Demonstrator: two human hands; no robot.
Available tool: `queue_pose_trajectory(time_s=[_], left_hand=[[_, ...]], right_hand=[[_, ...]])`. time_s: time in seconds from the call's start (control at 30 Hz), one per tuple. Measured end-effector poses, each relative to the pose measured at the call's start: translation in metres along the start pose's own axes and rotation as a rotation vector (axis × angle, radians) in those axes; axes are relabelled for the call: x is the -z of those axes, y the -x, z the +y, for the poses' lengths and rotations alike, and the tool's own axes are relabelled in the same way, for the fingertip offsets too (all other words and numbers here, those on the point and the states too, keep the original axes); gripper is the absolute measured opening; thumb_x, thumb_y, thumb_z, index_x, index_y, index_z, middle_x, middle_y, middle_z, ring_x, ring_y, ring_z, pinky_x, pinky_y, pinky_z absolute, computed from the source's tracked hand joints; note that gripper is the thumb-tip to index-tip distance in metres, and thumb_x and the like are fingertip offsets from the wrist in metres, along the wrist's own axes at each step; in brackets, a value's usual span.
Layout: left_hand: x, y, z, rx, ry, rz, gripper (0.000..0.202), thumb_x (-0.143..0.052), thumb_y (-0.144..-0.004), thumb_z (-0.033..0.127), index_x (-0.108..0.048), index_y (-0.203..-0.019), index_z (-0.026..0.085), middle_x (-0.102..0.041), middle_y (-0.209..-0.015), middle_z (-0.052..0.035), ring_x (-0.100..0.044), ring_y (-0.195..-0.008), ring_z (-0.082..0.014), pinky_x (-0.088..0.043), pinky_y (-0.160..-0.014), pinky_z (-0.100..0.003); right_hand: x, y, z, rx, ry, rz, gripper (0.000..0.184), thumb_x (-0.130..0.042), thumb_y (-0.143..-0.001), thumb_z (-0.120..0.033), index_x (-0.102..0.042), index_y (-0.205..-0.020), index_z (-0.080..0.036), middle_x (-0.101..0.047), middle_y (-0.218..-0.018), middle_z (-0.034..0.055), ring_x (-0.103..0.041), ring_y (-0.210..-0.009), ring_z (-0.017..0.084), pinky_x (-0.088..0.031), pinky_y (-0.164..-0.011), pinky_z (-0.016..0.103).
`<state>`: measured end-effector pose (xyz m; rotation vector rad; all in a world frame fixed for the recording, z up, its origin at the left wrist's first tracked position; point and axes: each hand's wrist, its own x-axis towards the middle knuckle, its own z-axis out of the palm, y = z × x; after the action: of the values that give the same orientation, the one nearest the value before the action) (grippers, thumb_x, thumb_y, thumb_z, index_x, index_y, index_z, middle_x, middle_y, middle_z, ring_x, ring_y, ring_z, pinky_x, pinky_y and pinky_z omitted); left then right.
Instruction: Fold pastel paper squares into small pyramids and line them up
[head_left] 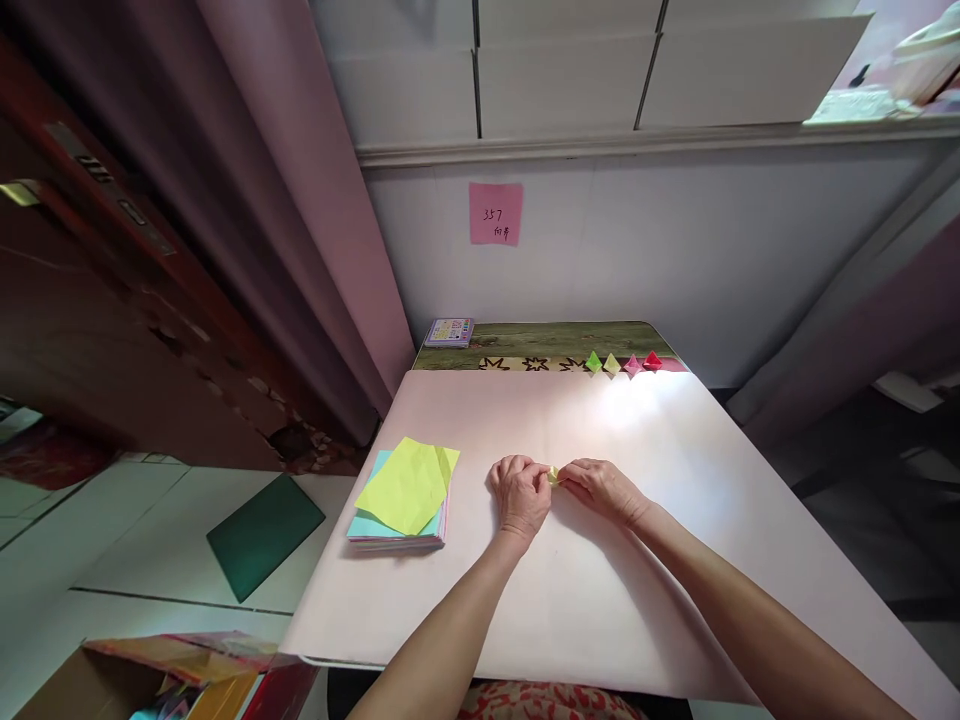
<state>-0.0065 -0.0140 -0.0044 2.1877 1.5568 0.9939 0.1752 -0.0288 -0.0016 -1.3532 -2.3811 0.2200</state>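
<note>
My left hand (519, 494) and my right hand (602, 488) meet at the middle of the white table sheet (675, 480). Both pinch a small folded piece of yellow paper (553, 475) between their fingertips, just above the sheet. To the left of my left hand lies a stack of coloured paper squares (397, 525), with a loose yellow-green sheet (409, 482) on top, set askew.
Several small folded paper shapes, green, yellow, pink and red (622, 363), stand in a row at the table's far edge. A small pack of paper (449, 331) lies at the far left corner. A pink note (496, 213) hangs on the wall. A cardboard box (150, 680) and a green mat (264, 532) are on the floor, left.
</note>
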Motion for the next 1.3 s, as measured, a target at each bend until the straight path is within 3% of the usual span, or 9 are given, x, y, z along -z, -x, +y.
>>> queue_pose_trajectory(time_s=[0.37,0.5,0.6,0.7,0.83,0.97,1.1,1.2,1.3], left_hand=[[0.007,-0.006,0.003,-0.015,-0.050,-0.025,0.017,-0.060,-0.080,0.013,-0.069,-0.078,0.027,-0.064,-0.087,-0.0005,-0.055,-0.091,-0.0198,-0.036,-0.093,-0.039],[0.007,-0.007,0.002,-0.013,-0.062,-0.034,0.018,-0.058,-0.079,0.011,-0.067,-0.077,0.026,-0.064,-0.087,-0.0009,-0.055,-0.091,-0.0203,-0.036,-0.094,-0.040],[0.006,-0.007,0.000,-0.009,-0.059,-0.024,0.017,-0.058,-0.079,0.011,-0.066,-0.077,0.025,-0.064,-0.089,-0.0017,-0.055,-0.092,-0.0213,-0.036,-0.095,-0.041],[0.005,-0.007,-0.002,-0.016,-0.048,-0.016,0.016,-0.057,-0.080,0.012,-0.066,-0.076,0.025,-0.065,-0.088,-0.0019,-0.056,-0.092,-0.0214,-0.036,-0.095,-0.042],[0.004,-0.007,-0.007,-0.032,-0.005,-0.014,0.015,-0.058,-0.083,0.017,-0.068,-0.080,0.027,-0.067,-0.088,-0.0014,-0.058,-0.092,-0.0217,-0.037,-0.096,-0.043],[0.002,-0.006,-0.017,-0.037,0.138,0.024,0.029,-0.056,-0.088,0.028,-0.062,-0.116,0.030,-0.068,-0.108,-0.0036,-0.061,-0.101,-0.0225,-0.039,-0.098,-0.043],[-0.002,-0.003,-0.026,0.077,0.266,0.077,0.043,-0.052,-0.090,0.033,-0.047,-0.132,0.023,-0.065,-0.116,-0.0090,-0.061,-0.106,-0.0241,-0.042,-0.097,-0.043],[-0.003,-0.001,-0.026,0.089,0.258,0.056,0.033,-0.053,-0.089,0.030,-0.054,-0.121,0.023,-0.067,-0.111,-0.0087,-0.062,-0.103,-0.0255,-0.042,-0.097,-0.046],[0.000,-0.001,-0.023,0.059,0.231,0.042,0.021,-0.053,-0.086,0.023,-0.061,-0.106,0.025,-0.068,-0.107,-0.0068,-0.061,-0.102,-0.0257,-0.041,-0.096,-0.046]], right_hand=[[0.015,-0.028,0.006,0.233,0.162,-0.266,0.019,-0.041,-0.099,-0.019,-0.059,-0.092,-0.019,-0.063,-0.082,0.0036,-0.055,-0.072,0.016,-0.040,-0.065,0.027],[0.016,-0.036,0.006,0.314,0.191,-0.300,0.017,-0.040,-0.097,-0.015,-0.057,-0.097,-0.016,-0.062,-0.086,0.0067,-0.054,-0.073,0.019,-0.041,-0.067,0.030],[0.017,-0.036,0.005,0.297,0.195,-0.291,0.019,-0.038,-0.096,-0.013,-0.057,-0.098,-0.015,-0.062,-0.085,0.0076,-0.053,-0.073,0.019,-0.041,-0.067,0.030],[0.019,-0.029,0.006,0.209,0.081,-0.245,0.020,-0.039,-0.097,-0.014,-0.058,-0.094,-0.018,-0.063,-0.083,0.0051,-0.055,-0.073,0.017,-0.041,-0.065,0.027],[0.019,-0.014,0.005,0.059,-0.072,-0.082,0.020,-0.041,-0.097,-0.016,-0.059,-0.090,-0.019,-0.064,-0.081,0.0036,-0.057,-0.071,0.015,-0.041,-0.064,0.024],[0.024,-0.011,0.013,-0.021,-0.101,0.105,0.022,-0.043,-0.098,-0.024,-0.064,-0.091,-0.020,-0.066,-0.082,0.0042,-0.061,-0.072,0.014,-0.043,-0.066,0.023],[0.043,-0.036,0.051,-0.278,-0.012,0.376,0.023,-0.047,-0.096,-0.028,-0.069,-0.092,-0.022,-0.070,-0.086,0.0045,-0.063,-0.071,0.014,-0.044,-0.067,0.023],[0.053,-0.072,0.091,-0.564,0.089,0.481,0.020,-0.053,-0.091,-0.028,-0.072,-0.087,-0.023,-0.072,-0.089,0.0033,-0.064,-0.074,0.016,-0.043,-0.069,0.024],[0.049,-0.109,0.127,-0.659,0.112,0.500,0.019,-0.055,-0.086,-0.025,-0.073,-0.084,-0.022,-0.073,-0.087,0.0047,-0.064,-0.077,0.019,-0.042,-0.068,0.025]])
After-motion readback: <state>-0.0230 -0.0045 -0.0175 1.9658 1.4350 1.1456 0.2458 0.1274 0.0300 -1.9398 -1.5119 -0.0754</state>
